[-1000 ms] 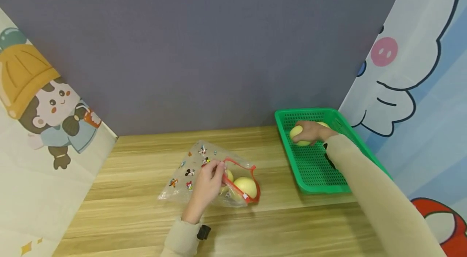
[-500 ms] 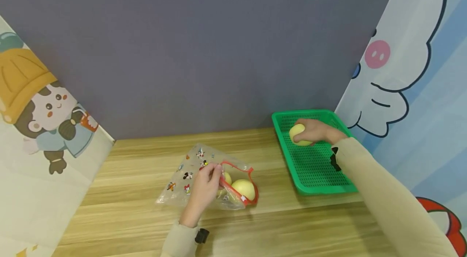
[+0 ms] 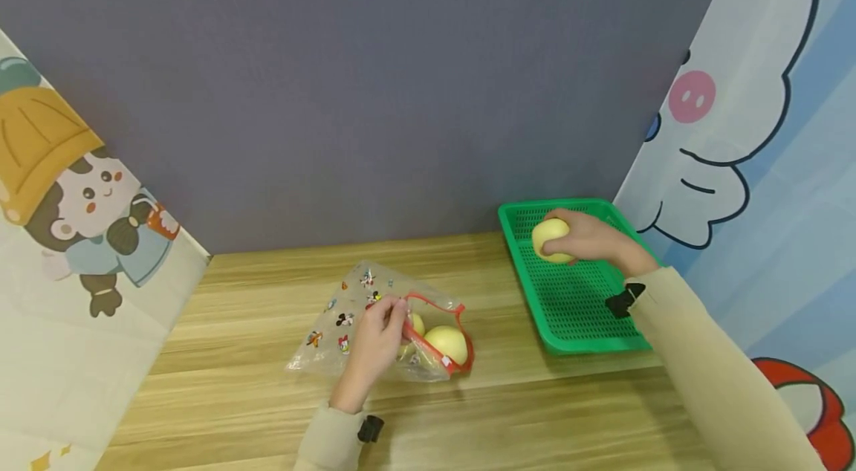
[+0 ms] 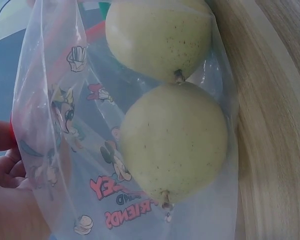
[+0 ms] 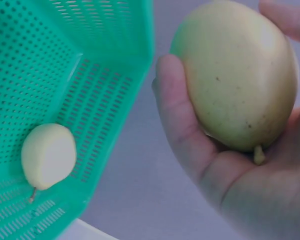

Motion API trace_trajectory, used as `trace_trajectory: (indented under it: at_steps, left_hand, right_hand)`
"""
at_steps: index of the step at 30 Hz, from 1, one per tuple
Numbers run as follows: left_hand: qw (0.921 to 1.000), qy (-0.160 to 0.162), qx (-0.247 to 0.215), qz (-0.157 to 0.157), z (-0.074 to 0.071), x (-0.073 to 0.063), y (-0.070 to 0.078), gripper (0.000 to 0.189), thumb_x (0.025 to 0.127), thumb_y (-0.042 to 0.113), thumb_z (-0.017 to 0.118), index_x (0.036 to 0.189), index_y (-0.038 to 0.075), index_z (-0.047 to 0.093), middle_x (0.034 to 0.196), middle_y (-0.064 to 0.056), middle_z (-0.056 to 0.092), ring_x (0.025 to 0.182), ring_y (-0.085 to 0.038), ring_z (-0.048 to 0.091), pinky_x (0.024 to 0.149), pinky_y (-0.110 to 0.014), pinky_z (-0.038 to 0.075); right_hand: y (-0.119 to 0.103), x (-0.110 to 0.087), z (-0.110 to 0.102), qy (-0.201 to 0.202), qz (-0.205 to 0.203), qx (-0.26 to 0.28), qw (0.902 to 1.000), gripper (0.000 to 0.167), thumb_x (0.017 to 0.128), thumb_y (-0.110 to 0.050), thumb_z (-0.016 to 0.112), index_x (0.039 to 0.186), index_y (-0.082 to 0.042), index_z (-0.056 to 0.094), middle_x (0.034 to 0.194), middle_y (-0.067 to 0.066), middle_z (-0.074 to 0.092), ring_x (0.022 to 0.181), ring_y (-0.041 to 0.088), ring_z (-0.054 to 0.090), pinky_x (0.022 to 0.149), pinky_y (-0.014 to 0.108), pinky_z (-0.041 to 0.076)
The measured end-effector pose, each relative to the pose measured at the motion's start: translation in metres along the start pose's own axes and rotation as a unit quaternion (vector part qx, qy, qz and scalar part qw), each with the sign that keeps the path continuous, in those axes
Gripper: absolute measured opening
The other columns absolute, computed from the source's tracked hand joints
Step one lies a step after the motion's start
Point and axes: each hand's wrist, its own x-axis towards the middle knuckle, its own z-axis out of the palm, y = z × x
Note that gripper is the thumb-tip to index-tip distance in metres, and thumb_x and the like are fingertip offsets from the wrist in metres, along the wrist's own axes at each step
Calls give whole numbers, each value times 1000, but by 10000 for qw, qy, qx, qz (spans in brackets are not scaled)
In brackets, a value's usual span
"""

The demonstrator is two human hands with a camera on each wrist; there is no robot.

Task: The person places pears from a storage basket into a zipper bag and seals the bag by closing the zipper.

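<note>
My right hand (image 3: 598, 239) grips a pale yellow pear (image 3: 548, 237), thumb and fingers wrapped around its sides, over the green basket (image 3: 531, 300). Another pear (image 5: 49, 156) lies in the basket in the right wrist view; the hand and arm hide it in the head view. Thumb and fingers of my left hand (image 3: 374, 345) pinch the red-edged opening of a clear zip bag (image 3: 341, 330) printed with cartoon characters. Inside the bag two pears (image 4: 175, 142) rest against each other, one (image 3: 446, 343) close to the gaping mouth.
The bag and basket stand on a wood-grain table (image 3: 247, 352), the basket at the right. A grey panel (image 3: 401, 85) rises behind the table. Cartoon-printed sheets (image 3: 749, 122) flank both sides. Each wrist wears a black strap (image 3: 370, 429).
My right hand has raised the pear slightly from the basket, and the arm has shifted a little to the right. The left hand keeps its pinch on the bag's edge.
</note>
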Motion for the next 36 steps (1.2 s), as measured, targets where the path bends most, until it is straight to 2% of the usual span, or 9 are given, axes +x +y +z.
trace_trajectory:
  at_steps: [7, 14, 21, 26, 32, 36]
  left_hand:
    - [9999, 20, -23, 149, -1, 1, 0, 30, 108, 21, 52, 96, -2, 66, 71, -4, 62, 59, -20, 64, 54, -30, 59]
    - [9999, 58, 32, 149, -1, 1, 0, 31, 109, 22, 51, 96, -2, 66, 70, -3, 60, 58, -18, 63, 52, -29, 58]
    - [10000, 39, -46, -2, 0, 1, 2, 33, 109, 22, 51, 95, -4, 66, 70, -4, 61, 59, -18, 64, 54, -30, 59]
    - [10000, 30, -49, -33, 1, 1, 3, 34, 109, 22, 51, 94, -4, 65, 71, -4, 62, 59, -18, 64, 54, -31, 59]
    - [9999, -2, -70, -78, 2, 1, 5, 33, 109, 22, 51, 96, -4, 65, 71, -5, 61, 60, -21, 64, 55, -33, 59]
    - [9999, -24, -121, -115, 3, 1, 4, 32, 108, 22, 52, 98, -5, 66, 72, -6, 62, 62, -24, 64, 56, -34, 60]
  right_hand:
    - [-14, -16, 1, 249, -269, -273, 9990, 56, 85, -25, 72, 133, -2, 53, 100, 12, 61, 79, 23, 58, 64, 36, 54]
    - [-29, -29, 7, 530, -334, -534, 9966, 60, 83, -27, 74, 136, -7, 53, 101, 12, 61, 78, 22, 57, 63, 35, 50]
    - [-43, -45, 21, 697, -457, -369, 9958, 56, 84, -26, 75, 133, -12, 55, 106, 12, 62, 79, 23, 57, 62, 36, 49]
    - [-50, -53, 33, 820, -454, -149, 9955, 58, 85, -28, 76, 137, -15, 53, 112, 14, 62, 83, 25, 59, 63, 36, 50]
    - [-46, -55, 55, 949, -640, 268, 9931, 59, 85, -25, 78, 137, -16, 53, 119, 14, 61, 86, 27, 60, 65, 37, 52]
    - [-43, -54, 74, 1016, -821, 364, 9908, 57, 83, -20, 78, 135, -15, 55, 117, 11, 63, 84, 24, 61, 66, 36, 53]
